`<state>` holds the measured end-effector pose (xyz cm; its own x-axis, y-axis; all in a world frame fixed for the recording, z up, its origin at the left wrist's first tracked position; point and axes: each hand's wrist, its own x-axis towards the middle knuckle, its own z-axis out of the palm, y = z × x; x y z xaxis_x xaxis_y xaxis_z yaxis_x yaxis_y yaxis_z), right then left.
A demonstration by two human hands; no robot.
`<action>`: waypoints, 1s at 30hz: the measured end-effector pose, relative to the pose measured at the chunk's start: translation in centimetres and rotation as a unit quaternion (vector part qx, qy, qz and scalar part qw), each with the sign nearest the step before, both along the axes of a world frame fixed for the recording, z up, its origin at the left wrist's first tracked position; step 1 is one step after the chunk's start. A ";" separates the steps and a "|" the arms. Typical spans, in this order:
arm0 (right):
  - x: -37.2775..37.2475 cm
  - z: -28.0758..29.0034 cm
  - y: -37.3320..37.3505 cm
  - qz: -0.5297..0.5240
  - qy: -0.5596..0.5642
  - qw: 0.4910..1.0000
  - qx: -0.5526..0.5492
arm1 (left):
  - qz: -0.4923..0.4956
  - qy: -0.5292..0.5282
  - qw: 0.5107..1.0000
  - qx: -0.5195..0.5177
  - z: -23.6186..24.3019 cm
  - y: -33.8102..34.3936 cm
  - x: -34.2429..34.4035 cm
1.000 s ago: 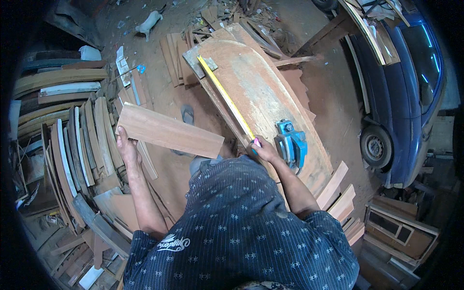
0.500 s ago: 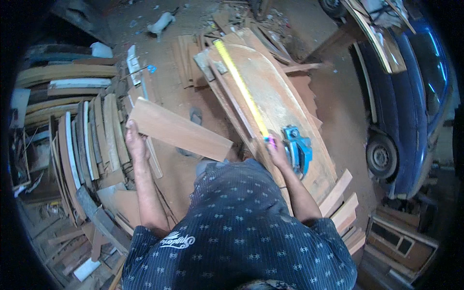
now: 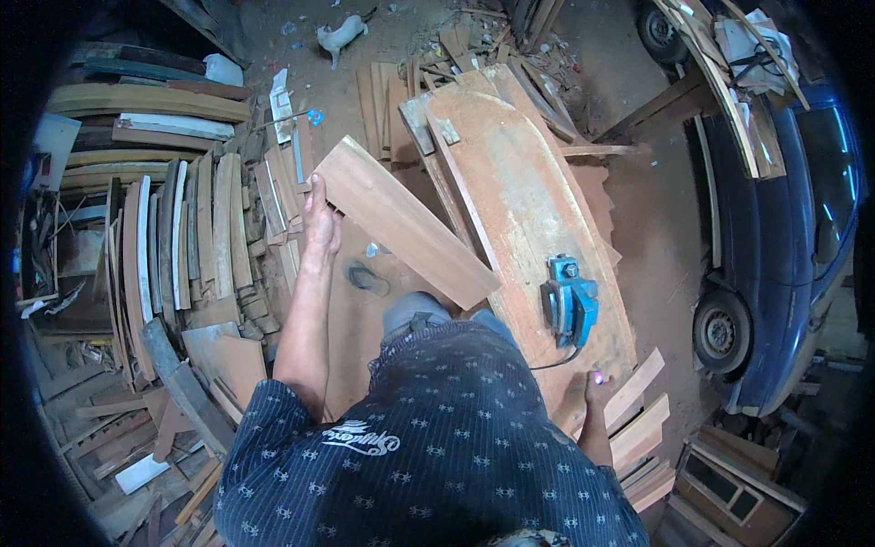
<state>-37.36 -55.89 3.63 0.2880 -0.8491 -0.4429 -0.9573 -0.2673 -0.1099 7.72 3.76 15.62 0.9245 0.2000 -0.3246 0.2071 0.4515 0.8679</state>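
Note:
My left hand (image 3: 324,219) grips the upper left end of a pale wooden board (image 3: 405,221), whose lower end reaches onto a long worktop (image 3: 519,173) with a rounded end and a worn, dusty surface. A narrow wood strip (image 3: 456,182) lies along its left edge. A blue electric planer (image 3: 570,301) with a cord rests on the right part of the worktop. My right hand (image 3: 597,390) is low at the right, near some cut boards (image 3: 638,424), its fingers closed round a small thing with a pink part; the rest of it is hidden.
Stacked planks (image 3: 164,237) fill the left side. A white animal (image 3: 342,38) is on the floor beyond, near scrap wood (image 3: 460,50). A blue car (image 3: 784,264) stands at the right, below an overhanging bundle of boards (image 3: 711,68). A sandal (image 3: 365,275) lies on the floor.
My left hand and board have moved up and right toward the worktop. My right hand has moved down beside my body, and the yellow tape no longer stretches along the worktop.

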 end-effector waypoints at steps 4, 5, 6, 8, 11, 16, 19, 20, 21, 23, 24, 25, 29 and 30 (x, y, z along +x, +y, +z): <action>3.8 1.0 1.1 0.030 -0.009 0.994 -0.102 | 0.046 -0.076 0.989 -0.120 1.4 -4.5 1.6; 4.5 0.6 0.3 0.086 -0.104 0.978 -0.159 | 0.037 -0.084 0.987 -0.136 1.6 -5.5 1.9; 7.3 2.0 2.0 0.138 -0.217 0.956 -0.142 | 0.032 -0.091 0.986 -0.139 2.0 -5.7 1.7; 14.2 9.6 8.2 0.231 -0.350 0.903 -0.092 | -0.098 -0.144 0.946 -0.272 2.4 -5.6 1.0; 17.5 15.2 13.9 0.360 -0.454 0.811 0.083 | -0.243 -0.212 0.800 -0.506 3.6 -10.8 0.1; 17.9 19.9 18.7 0.532 -0.353 0.744 0.199 | -0.238 -0.199 0.758 -0.573 4.3 -14.6 -3.9; 16.0 19.0 17.1 0.554 -0.335 0.744 0.165 | -0.234 -0.196 0.751 -0.586 4.7 -15.8 -6.2; 15.4 18.8 16.6 0.559 -0.331 0.743 0.160 | -0.238 -0.201 0.749 -0.585 4.7 -16.0 -7.0; 14.7 18.1 16.4 0.572 -0.337 0.733 0.147 | -0.236 -0.204 0.751 -0.583 4.6 -16.0 -7.7; 13.6 17.7 15.8 0.570 -0.338 0.731 0.162 | -0.234 -0.204 0.750 -0.583 3.9 -16.5 -9.1; 13.2 17.5 15.6 0.569 -0.339 0.730 0.170 | -0.234 -0.204 0.750 -0.584 3.6 -16.7 -9.5; 13.1 17.4 15.5 0.561 -0.351 0.723 0.197 | -0.203 -0.190 0.770 -0.574 2.7 -16.1 -9.7; 12.7 15.8 14.2 0.485 -0.316 0.720 0.383 | -0.023 -0.050 0.936 -0.347 -1.6 -16.5 -11.3; 12.9 15.2 14.0 0.449 -0.288 0.718 0.447 | 0.035 0.010 0.972 -0.230 -2.2 -17.3 -11.7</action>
